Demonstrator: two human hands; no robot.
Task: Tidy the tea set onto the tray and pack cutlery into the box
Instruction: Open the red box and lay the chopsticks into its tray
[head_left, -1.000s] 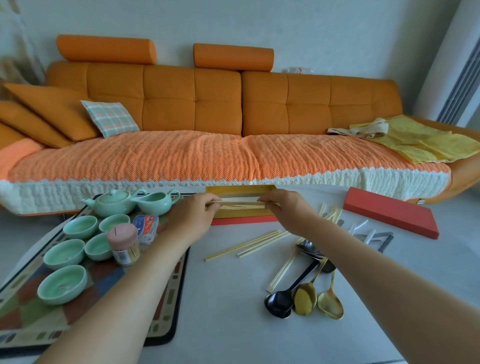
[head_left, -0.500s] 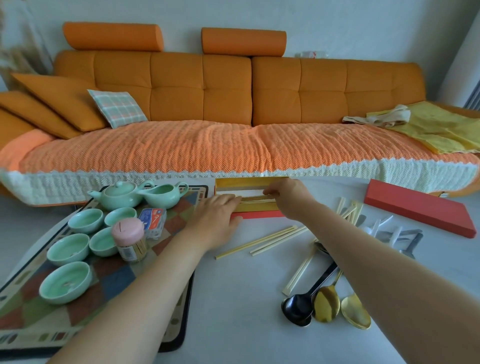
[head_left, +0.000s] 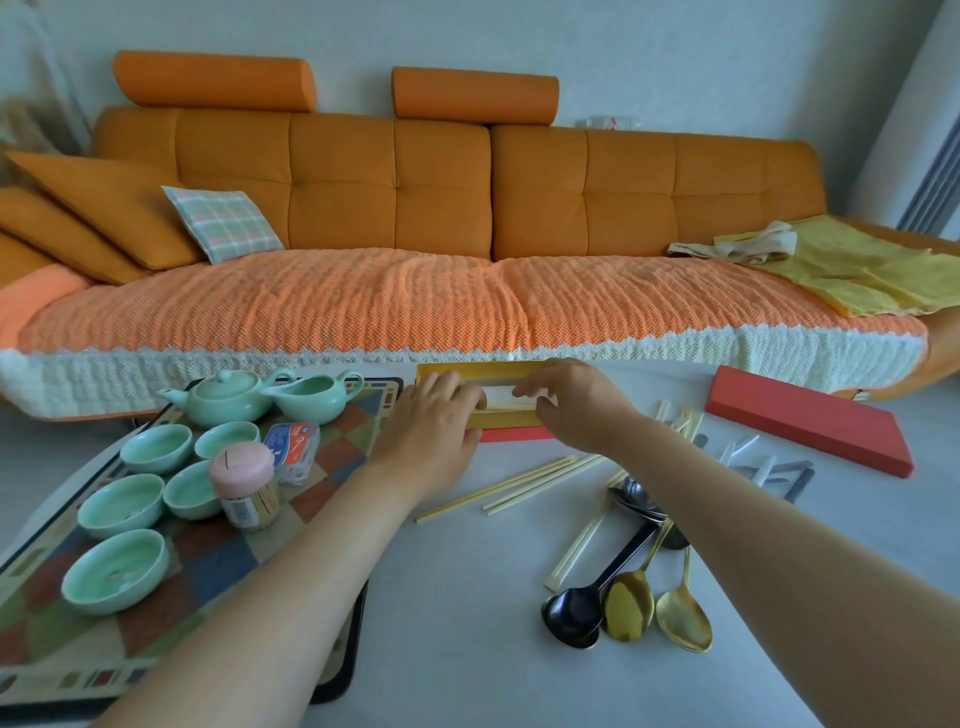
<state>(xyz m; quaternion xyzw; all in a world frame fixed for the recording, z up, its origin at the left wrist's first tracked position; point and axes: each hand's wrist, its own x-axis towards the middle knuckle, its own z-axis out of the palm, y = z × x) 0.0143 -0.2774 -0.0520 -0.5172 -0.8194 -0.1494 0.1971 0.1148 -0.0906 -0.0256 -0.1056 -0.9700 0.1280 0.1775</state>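
The open cutlery box (head_left: 452, 371), yellow inside with a red base, lies at the table's far edge. My left hand (head_left: 431, 421) rests on its left end with relaxed fingers. My right hand (head_left: 571, 405) reaches into its right end and pinches pale chopsticks (head_left: 501, 401) lying inside. Loose chopsticks (head_left: 519, 483) lie in front of the box. Black and gold spoons (head_left: 623, 603) lie to the right of my right forearm. On the patterned tray (head_left: 337, 680) stand a green teapot (head_left: 223, 397), a pitcher (head_left: 311, 397) and several green cups (head_left: 117, 571).
The red box lid (head_left: 810, 431) lies at the far right. White and grey cutlery pieces (head_left: 753, 462) and more chopsticks (head_left: 680, 421) lie between it and my right arm. A pink-capped toothpick jar (head_left: 244, 483) and a small packet (head_left: 293, 447) share the tray. An orange sofa (head_left: 441, 208) stands behind the table.
One second ago both hands held chopsticks over the box. The left hand then dropped to the table and now rests on the box's left end. The right hand stays in the box.
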